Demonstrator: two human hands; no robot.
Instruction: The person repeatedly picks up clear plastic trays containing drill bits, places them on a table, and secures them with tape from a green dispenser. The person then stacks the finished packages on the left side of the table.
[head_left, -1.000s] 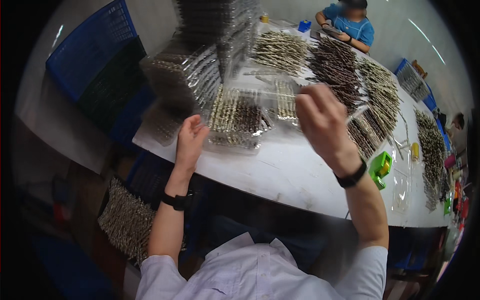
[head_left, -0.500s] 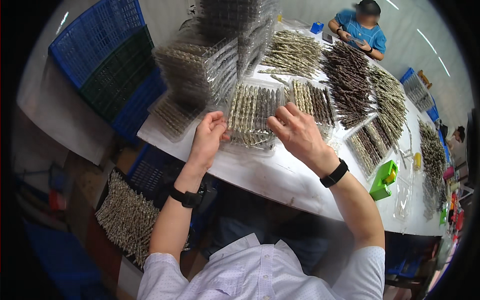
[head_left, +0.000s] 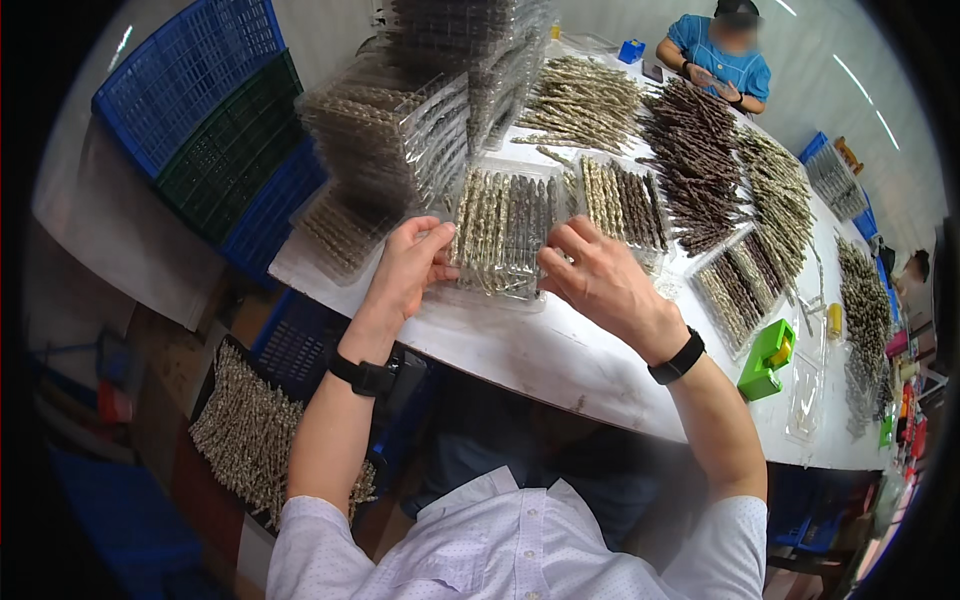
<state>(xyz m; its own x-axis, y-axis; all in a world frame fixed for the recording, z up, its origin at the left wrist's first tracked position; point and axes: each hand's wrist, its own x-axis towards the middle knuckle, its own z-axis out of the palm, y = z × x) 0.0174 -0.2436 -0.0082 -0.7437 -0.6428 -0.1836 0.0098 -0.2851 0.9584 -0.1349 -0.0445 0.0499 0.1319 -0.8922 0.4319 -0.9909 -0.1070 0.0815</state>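
Note:
A clear plastic tray (head_left: 515, 292) lies near the table's front edge, filled with rows of twisted sticks (head_left: 497, 220), pale gold at left and dark grey at right. My left hand (head_left: 407, 268) grips the tray's left side, its thumb on the rim. At the opposite side my right hand (head_left: 597, 275) has its fingers curled against the tray's edge; the fingertips are partly hidden. Just behind my right hand sits a second tray of sticks (head_left: 622, 205), gold and dark brown. A tall stack of filled clear trays (head_left: 385, 140) rises behind my left hand.
Loose piles of gold sticks (head_left: 580, 105) and dark brown sticks (head_left: 692, 160) cover the far table. A green tape dispenser (head_left: 767, 360) stands at right, near another filled tray (head_left: 740, 290). A co-worker (head_left: 720, 60) sits across. Blue crates (head_left: 190, 80) stand at left.
My left hand has closed more firmly on the tray's left side. My right hand has moved slightly down along the right edge. The tray has barely shifted.

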